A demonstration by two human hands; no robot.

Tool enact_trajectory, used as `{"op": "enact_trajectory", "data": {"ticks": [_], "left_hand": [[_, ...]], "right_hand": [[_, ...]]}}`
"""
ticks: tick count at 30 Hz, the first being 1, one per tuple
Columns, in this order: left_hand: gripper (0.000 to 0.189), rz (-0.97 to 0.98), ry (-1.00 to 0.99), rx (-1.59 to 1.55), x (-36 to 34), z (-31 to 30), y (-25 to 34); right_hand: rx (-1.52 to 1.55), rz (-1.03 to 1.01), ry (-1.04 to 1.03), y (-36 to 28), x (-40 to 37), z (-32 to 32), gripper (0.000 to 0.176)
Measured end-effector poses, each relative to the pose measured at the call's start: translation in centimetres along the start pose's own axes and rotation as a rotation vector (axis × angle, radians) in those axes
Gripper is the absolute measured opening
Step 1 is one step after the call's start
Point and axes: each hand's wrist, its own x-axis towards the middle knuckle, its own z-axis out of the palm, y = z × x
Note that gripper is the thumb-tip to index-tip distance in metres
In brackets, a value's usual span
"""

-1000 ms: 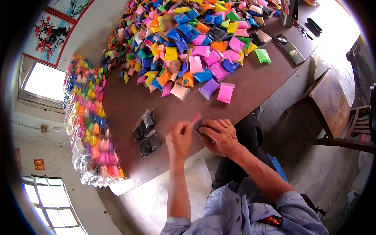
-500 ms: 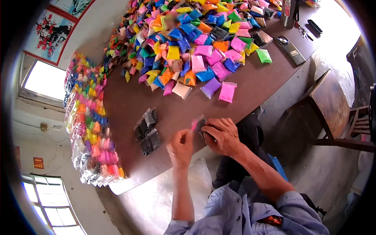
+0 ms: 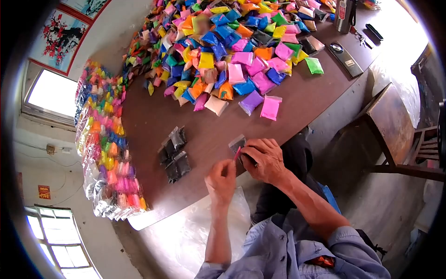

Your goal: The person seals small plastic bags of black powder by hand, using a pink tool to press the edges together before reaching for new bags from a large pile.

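Observation:
My right hand point(image 3: 264, 160) grips a black packet point(image 3: 237, 142) with a clear plastic edge, close over the table's near edge. Fingers wrap round it and hide much of it. In a pinch, my left hand point(image 3: 220, 179) has a thin pink strip point(image 3: 237, 153) that reaches across to the packet. To the left, a group of black packets point(image 3: 174, 156) lies in two short rows on the brown table point(image 3: 144, 125).
A big heap of colourful packets point(image 3: 218, 51) covers the far part of the table. Bagged packets point(image 3: 109, 149) line the left edge. A phone point(image 3: 345, 59), keys point(image 3: 362, 39) and a steel flask point(image 3: 343, 16) lie or stand at right. A wooden chair point(image 3: 390, 123) is beside the table.
My left hand has shifted slightly right and down, and the pink strip now slants across the packet's side. More of the packet's clear edge shows above my right hand.

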Motion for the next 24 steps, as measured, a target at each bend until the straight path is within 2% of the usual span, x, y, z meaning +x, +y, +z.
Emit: {"op": "enact_trajectory", "data": {"ticks": [2, 6, 8, 14, 17, 19, 20, 22, 24], "left_hand": [[0.008, 0.073, 0.019, 0.005, -0.6, 0.7, -0.7], [0.013, -0.003, 0.025, 0.149, 1.1, 0.4, -1.4], [0.015, 0.027, 0.046, 0.115, 1.7, 0.2, -1.7], [0.016, -0.052, -0.018, -0.055, -1.0, 0.3, -0.4], [0.015, 0.039, 0.017, -0.025, -0.9, 1.0, -1.1], [0.013, 0.134, 0.028, 0.113, 0.2, 0.9, -1.9], [0.013, 0.132, 0.035, 0.113, 0.7, 0.7, -1.8], [0.011, -0.043, 0.015, 0.092, 1.5, 0.5, -1.4], [0.010, -0.035, 0.013, 0.056, 1.2, 0.0, -0.4]], "right_hand": [[0.001, 0.003, -0.015, -0.1, 0.0, 0.1, 0.030], [-0.013, -0.002, -0.018, 0.0, -0.1, 0.2, 0.029], [-0.017, -0.008, -0.007, 0.0, 0.2, 0.3, 0.028], [0.010, -0.014, 0.006, 0.1, 0.0, 0.1, 0.026], [-0.004, -0.004, -0.009, 0.0, 0.2, -0.1, 0.026], [-0.009, 0.014, -0.043, 0.0, 0.1, 0.0, 0.026], [-0.005, 0.008, -0.045, -0.1, 0.0, 0.1, 0.026], [-0.018, 0.005, -0.027, 0.0, 0.0, 0.3, 0.026], [-0.005, 0.014, -0.011, 0.0, 0.0, 0.2, 0.025]]}}
